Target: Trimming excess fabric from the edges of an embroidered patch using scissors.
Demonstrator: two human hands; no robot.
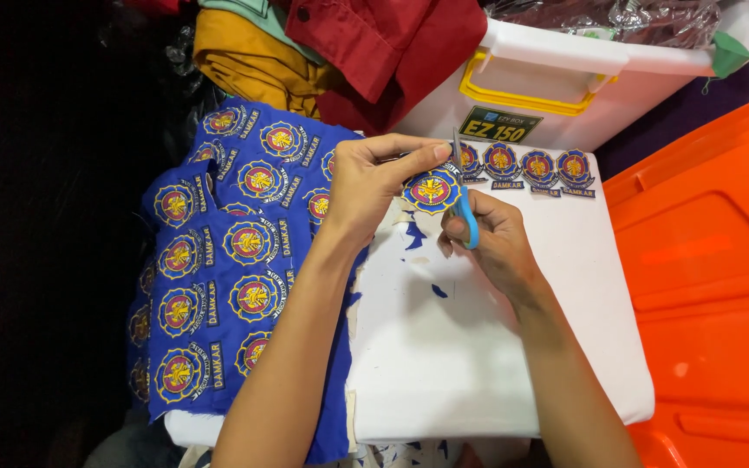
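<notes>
One round blue-and-gold embroidered patch (432,190), pinched in left hand (366,186) mid-worktop (478,347); one blue-handled scissors (463,204) gripped in right hand (489,238); four cut patches (526,169) far right; one uncut blue sheet (218,260) left.

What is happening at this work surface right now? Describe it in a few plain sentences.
A person is cutting out an embroidered round patch. The left hand pinches the patch, and the right hand works blue-handled scissors along its edge. On the left lies a blue fabric sheet with many uncut patches. A row of finished patches sits at the far edge of the white board, and small blue scraps lie beneath the hands.
</notes>
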